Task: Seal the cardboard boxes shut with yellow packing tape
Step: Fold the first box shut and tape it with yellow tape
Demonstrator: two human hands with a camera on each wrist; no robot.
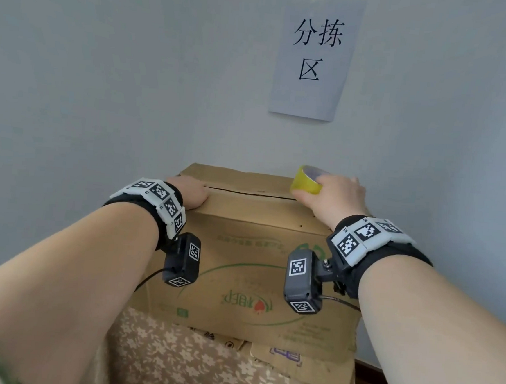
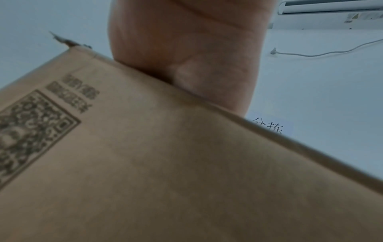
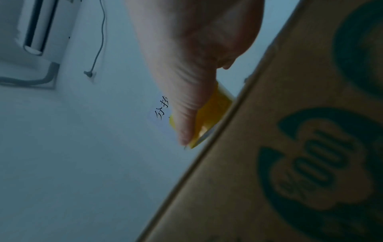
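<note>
A brown cardboard box (image 1: 248, 270) with green print stands against the wall, its two top flaps meeting at a dark seam (image 1: 251, 193). My left hand (image 1: 189, 194) lies on the box top at the seam's left end; its fingers are out of sight in both the head view and the left wrist view, where only the heel of the hand (image 2: 186, 49) shows over the box edge (image 2: 145, 163). My right hand (image 1: 334, 195) grips a roll of yellow tape (image 1: 307, 181) at the seam's right end. The thumb (image 3: 186, 114) presses the yellow tape (image 3: 215, 111) beside the box (image 3: 300, 147).
A paper sign (image 1: 315, 57) with black characters hangs on the wall above the box. The box sits on flattened cardboard (image 1: 301, 365) over a floral cloth (image 1: 189, 365). An air conditioner (image 3: 41, 32) and a cable (image 2: 323, 52) are on the wall higher up.
</note>
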